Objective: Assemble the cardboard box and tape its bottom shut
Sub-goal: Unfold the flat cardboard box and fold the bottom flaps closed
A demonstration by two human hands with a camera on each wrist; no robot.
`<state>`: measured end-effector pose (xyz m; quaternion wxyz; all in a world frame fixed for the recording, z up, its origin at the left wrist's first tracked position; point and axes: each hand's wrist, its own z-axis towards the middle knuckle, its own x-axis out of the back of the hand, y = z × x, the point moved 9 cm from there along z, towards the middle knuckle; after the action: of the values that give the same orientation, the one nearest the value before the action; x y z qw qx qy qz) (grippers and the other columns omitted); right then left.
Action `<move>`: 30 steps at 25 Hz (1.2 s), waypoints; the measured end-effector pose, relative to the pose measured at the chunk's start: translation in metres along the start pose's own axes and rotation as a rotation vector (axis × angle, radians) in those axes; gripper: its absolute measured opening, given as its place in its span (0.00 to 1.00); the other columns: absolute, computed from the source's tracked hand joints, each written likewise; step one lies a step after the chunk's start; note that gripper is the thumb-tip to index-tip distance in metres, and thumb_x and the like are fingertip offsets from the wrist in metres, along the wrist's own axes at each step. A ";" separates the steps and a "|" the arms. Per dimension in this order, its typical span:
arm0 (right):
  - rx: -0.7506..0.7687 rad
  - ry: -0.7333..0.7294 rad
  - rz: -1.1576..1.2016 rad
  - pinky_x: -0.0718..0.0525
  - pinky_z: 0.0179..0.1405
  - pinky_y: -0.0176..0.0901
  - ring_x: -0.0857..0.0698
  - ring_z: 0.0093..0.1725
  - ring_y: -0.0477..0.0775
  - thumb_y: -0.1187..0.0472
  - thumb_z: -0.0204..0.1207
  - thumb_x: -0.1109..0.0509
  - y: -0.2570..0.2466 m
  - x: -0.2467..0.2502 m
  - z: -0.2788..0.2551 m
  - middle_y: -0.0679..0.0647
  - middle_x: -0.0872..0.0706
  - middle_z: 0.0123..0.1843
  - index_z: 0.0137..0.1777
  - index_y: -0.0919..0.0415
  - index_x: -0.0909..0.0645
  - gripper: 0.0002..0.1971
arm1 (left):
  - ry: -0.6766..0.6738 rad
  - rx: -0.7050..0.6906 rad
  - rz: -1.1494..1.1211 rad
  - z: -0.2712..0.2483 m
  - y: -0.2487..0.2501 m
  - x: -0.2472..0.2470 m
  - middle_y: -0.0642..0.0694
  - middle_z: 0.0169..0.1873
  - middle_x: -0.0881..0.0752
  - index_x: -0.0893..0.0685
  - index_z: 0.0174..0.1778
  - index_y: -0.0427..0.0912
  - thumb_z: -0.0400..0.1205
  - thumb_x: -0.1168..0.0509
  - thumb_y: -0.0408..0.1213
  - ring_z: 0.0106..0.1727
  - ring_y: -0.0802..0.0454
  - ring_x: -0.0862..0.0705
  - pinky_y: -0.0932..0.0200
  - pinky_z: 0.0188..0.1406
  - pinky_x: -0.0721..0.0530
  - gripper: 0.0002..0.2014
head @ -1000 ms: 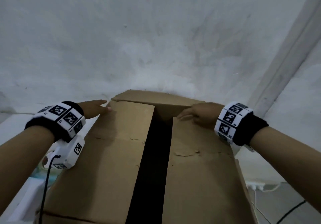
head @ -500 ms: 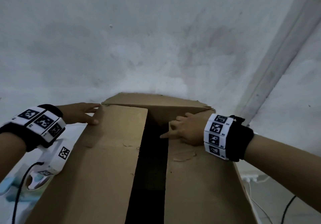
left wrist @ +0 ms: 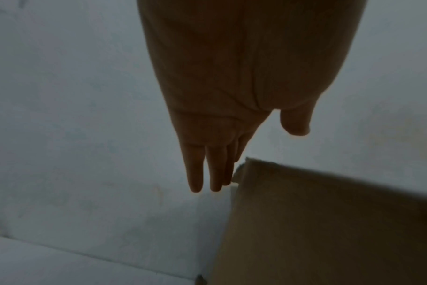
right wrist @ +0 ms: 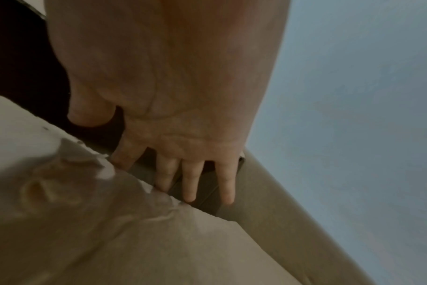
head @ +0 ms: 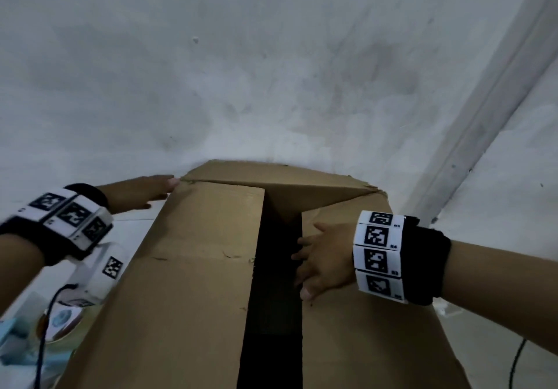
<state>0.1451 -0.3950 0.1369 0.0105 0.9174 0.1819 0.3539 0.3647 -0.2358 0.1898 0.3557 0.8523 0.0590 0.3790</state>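
cardboard box [head: 193,283] standing close below the head camera, against a grey-white wall [head: 241,71], its upper side formed by two long flaps with a dark open gap [head: 276,283] running between them. far short flap [head: 271,177] folded down across the far end, under the long flaps.

left hand [head: 142,190] stretched out flat beside the far left corner of the box, fingers [left wrist: 195,173] straight and close together, tips at the torn corner edge, gripping nothing; contact with the cardboard hard to tell.

right hand [head: 324,260] laid on the right long flap [head: 362,343] at its inner edge, fingers [right wrist: 190,181] spread and nearly straight, reaching over the edge into the gap; thumb [right wrist: 90,108] apart from the fingers. pressing rather than pinching, from the wrist view.

at lower left, beside the box, a roll of tape [head: 60,325] lying among pale blue items, blurred. a dark cable [head: 516,364] on the floor at lower right.
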 end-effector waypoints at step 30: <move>-0.136 1.327 1.147 0.20 0.51 0.48 0.18 0.44 0.42 0.43 0.77 0.43 0.110 0.046 -0.149 0.48 0.19 0.46 0.52 0.45 0.30 0.09 | 0.202 -0.296 -0.630 0.010 0.023 0.006 0.51 0.41 0.09 0.21 0.53 0.42 0.85 0.50 0.27 0.48 0.56 0.19 0.53 0.59 0.24 0.13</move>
<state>0.1155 -0.4987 0.2944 -0.2222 0.4699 -0.3597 0.7749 0.3723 -0.2562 0.2036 0.5669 0.6900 0.2981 0.3373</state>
